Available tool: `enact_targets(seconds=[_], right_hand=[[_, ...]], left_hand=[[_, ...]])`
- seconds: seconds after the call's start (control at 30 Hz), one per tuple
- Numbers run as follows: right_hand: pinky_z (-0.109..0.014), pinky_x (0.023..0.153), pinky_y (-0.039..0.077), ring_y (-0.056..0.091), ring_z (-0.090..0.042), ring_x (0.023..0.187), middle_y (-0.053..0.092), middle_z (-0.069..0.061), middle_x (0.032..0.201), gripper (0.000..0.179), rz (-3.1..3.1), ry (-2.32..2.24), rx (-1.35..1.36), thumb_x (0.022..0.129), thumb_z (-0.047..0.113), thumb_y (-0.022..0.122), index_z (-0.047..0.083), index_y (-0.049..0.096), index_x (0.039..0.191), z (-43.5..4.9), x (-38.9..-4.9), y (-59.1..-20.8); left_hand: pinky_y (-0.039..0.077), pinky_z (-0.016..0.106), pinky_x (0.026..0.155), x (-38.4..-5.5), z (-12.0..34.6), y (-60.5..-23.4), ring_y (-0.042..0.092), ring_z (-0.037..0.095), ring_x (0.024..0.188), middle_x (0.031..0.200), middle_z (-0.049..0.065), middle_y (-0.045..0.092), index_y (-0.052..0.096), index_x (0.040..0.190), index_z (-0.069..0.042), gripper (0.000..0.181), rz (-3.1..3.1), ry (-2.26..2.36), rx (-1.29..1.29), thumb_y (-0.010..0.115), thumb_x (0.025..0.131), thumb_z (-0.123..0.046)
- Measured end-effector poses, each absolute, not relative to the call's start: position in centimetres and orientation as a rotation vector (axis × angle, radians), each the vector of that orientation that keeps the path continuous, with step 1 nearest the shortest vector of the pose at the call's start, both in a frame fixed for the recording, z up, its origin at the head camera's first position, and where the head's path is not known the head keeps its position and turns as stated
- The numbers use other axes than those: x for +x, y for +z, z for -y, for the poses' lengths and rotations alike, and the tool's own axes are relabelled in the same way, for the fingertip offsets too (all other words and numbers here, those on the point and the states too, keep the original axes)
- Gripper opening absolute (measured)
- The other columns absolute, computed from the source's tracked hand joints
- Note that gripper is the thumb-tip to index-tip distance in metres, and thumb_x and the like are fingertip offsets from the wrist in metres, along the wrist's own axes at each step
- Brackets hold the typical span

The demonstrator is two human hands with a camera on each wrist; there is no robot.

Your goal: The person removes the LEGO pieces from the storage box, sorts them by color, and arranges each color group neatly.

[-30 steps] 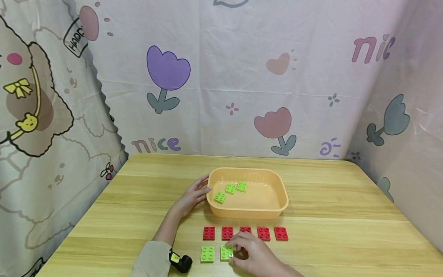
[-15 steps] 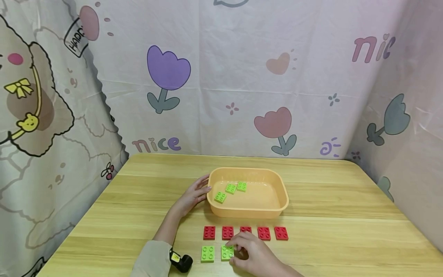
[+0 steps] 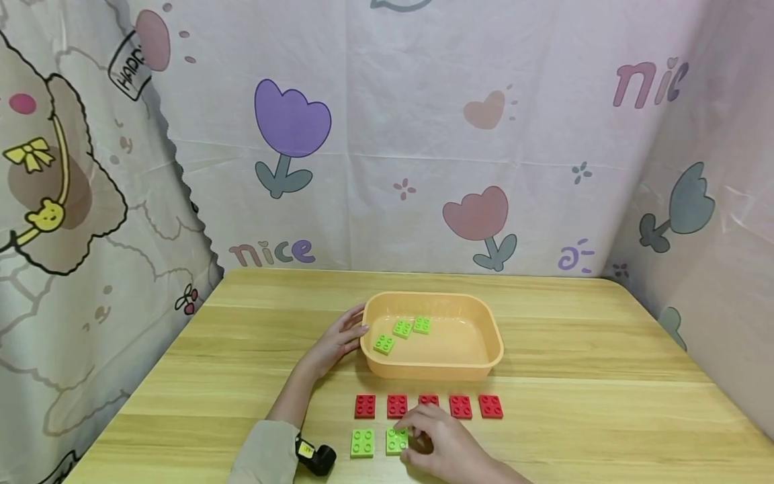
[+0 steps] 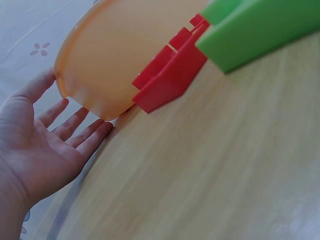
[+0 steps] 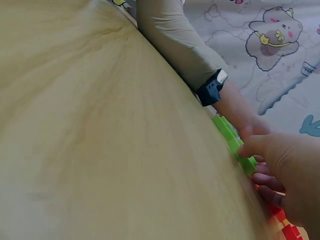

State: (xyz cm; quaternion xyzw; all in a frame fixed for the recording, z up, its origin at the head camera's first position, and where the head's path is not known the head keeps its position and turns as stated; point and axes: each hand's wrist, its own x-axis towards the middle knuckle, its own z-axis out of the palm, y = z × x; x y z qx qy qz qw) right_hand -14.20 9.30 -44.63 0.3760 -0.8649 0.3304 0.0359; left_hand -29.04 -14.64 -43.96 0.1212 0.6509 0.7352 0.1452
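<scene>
My left hand (image 3: 331, 346) rests its extended fingers against the left side of a pale orange plastic tub (image 3: 432, 372); the left wrist view shows the palm facing it. Down front, my right hand (image 3: 446, 444) pinches a lime-green four-stud toy building brick (image 3: 396, 441) between thumb and fingers, close over the wooden table. Left of it lies another green brick (image 3: 362, 444). Behind these runs a row of several red bricks (image 3: 365, 407), the middle one partly covered by my right fingers. Three green bricks (image 3: 383, 344) lie in the left half of the tub.
The wooden table (image 3: 574, 336) ends at a hanging cloth (image 3: 393, 134) printed with tulips and words, with more cloth along both sides. A black wrist camera (image 3: 317, 461) sits on my left forearm, close to the left green brick.
</scene>
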Motion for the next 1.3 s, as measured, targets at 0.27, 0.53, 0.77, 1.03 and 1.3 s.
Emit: enact_targets(seconds=[0.27, 0.53, 0.77, 1.03, 1.3], right_hand=[[-0.017, 0.069, 0.044, 0.047, 0.0, 0.082, 0.052, 0.016, 0.095, 0.025, 2.66, 1.015, 1.153, 0.08, 0.025, 0.07, 0.021, 0.063, 0.105, -9.3, -14.17, -44.62], [-0.017, 0.068, 0.045, 0.047, 0.0, 0.082, 0.052, 0.016, 0.095, 0.026, 2.65, 1.02, 1.163, 0.08, 0.025, 0.07, 0.021, 0.063, 0.105, -9.31, -14.22, -44.67], [-0.016, 0.068, 0.044, 0.047, 0.0, 0.082, 0.051, 0.015, 0.094, 0.027, 2.634, 1.001, 1.179, 0.08, 0.024, 0.071, 0.02, 0.062, 0.105, -9.36, -14.24, -44.74], [-0.016, 0.067, 0.043, 0.045, 0.0, 0.081, 0.048, 0.016, 0.092, 0.029, 2.665, 0.996, 1.17, 0.08, 0.025, 0.07, 0.02, 0.062, 0.107, -9.34, -14.17, -44.64], [-0.016, 0.066, 0.042, 0.044, 0.0, 0.08, 0.047, 0.016, 0.091, 0.029, 2.69, 1.023, 1.165, 0.082, 0.029, 0.068, 0.021, 0.061, 0.108, -9.32, -14.11, -44.54]], left_hand=[[0.036, 0.041, 0.098, -29.03, 14.65, -43.84, 0.032, 0.035, 0.127, 0.147, 0.02, 0.02, 0.023, 0.145, -0.007, 0.062, -1.858, 2.113, 0.379, 0.055, 0.092, -0.013], [0.038, 0.04, 0.097, -28.99, 14.64, -43.72, 0.034, 0.034, 0.126, 0.146, 0.019, 0.022, 0.024, 0.145, -0.008, 0.06, -1.861, 2.118, 0.355, 0.054, 0.092, -0.011], [0.036, 0.041, 0.099, -28.93, 14.64, -43.71, 0.033, 0.034, 0.127, 0.147, 0.019, 0.022, 0.025, 0.144, -0.009, 0.061, -1.847, 2.125, 0.342, 0.055, 0.091, -0.011], [0.038, 0.04, 0.097, -29.02, 14.58, -43.79, 0.035, 0.033, 0.126, 0.146, 0.019, 0.023, 0.026, 0.144, -0.008, 0.063, -1.848, 2.137, 0.342, 0.058, 0.09, -0.013], [0.039, 0.039, 0.097, -28.95, 14.61, -44.0, 0.036, 0.033, 0.126, 0.146, 0.018, 0.024, 0.027, 0.144, -0.01, 0.059, -1.875, 2.13, 0.323, 0.055, 0.092, -0.012]])
